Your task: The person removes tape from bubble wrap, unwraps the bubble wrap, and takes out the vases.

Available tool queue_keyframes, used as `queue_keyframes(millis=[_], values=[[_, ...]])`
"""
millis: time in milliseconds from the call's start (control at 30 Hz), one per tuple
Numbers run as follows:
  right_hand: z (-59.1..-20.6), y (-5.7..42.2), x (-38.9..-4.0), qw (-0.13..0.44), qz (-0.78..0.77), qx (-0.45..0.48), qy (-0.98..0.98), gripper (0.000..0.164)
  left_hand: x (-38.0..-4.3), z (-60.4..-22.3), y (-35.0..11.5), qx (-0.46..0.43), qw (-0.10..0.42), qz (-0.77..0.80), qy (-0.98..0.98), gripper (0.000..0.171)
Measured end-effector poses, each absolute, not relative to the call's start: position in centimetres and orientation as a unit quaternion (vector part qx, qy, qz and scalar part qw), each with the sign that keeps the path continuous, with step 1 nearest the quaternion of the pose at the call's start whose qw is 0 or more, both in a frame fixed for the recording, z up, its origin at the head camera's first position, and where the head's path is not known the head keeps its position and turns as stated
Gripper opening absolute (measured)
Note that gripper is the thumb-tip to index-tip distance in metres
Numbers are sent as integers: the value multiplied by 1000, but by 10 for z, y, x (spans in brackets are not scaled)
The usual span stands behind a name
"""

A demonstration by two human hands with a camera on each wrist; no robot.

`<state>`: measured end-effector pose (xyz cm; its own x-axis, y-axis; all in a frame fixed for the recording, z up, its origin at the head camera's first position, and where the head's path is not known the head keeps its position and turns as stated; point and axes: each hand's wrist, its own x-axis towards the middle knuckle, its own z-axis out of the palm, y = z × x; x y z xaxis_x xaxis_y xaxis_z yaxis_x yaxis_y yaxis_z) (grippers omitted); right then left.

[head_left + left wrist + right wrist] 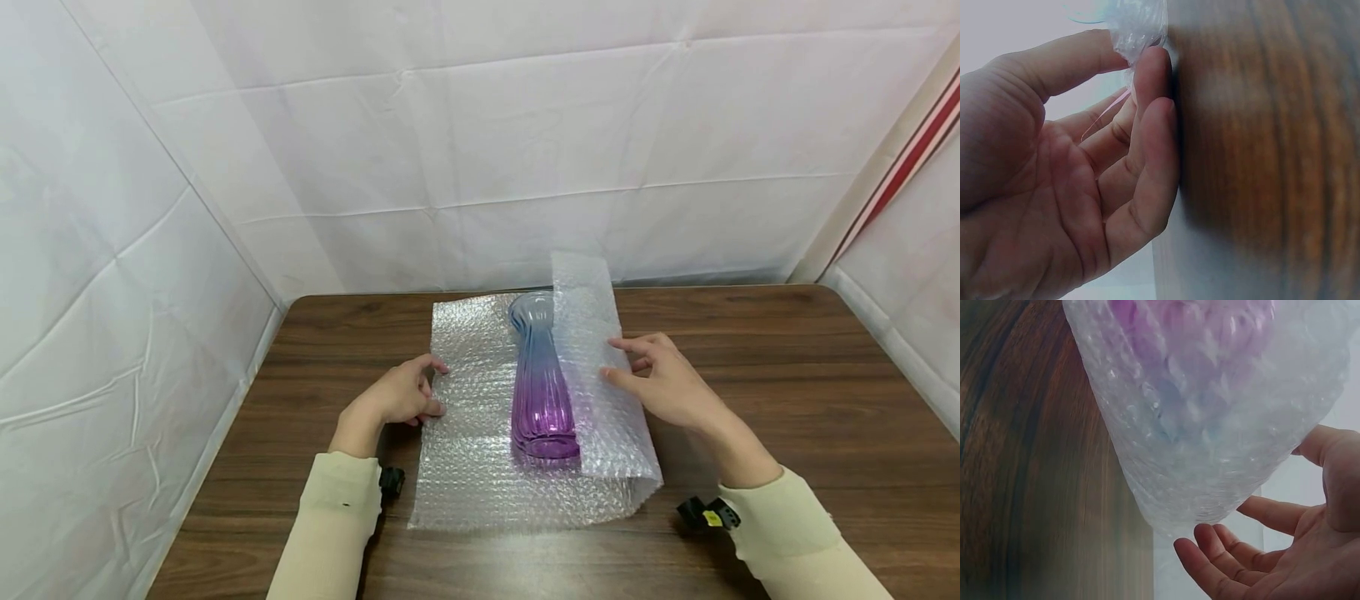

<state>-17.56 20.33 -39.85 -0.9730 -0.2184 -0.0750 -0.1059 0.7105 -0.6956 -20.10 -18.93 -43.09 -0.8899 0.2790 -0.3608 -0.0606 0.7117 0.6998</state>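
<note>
A glass vase [542, 392], clear blue at the neck and purple at the base, lies on its side on a sheet of bubble wrap [472, 492]. The right part of the sheet is folded over and covers the vase's right side. My left hand [401, 392] pinches the sheet's left edge between thumb and fingers, low against the table. At the fold on the right, my right hand [663, 379] has its thumb and fingers spread, fingertips right at the plastic. In the right wrist view, the purple shows through the wrap [1210, 437] beside the extended fingers.
The brown wooden table [750, 350] carries the sheet near its back edge. White cloth [487, 150] hangs behind the table and along both sides. Small black devices sit at both cuffs, one of them a wrist camera [708, 513] on the right.
</note>
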Motion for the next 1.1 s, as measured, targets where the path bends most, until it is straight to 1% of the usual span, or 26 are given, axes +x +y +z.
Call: queue_keyframes(millis=[367,667,900,1100], values=[[-402,207,-179,75,-353,-88,928,68,-200,-430,-190,57,229,376,896,58],[-402,210,-181,86,-353,-85,928,72,-200,-431,-191,58,234,376,895,57],[-399,213,-182,92,-359,-80,925,78,-201,-431,-191,58,239,381,891,58],[-396,216,-182,93,-372,-76,921,79,-203,-431,-192,62,239,383,890,58]])
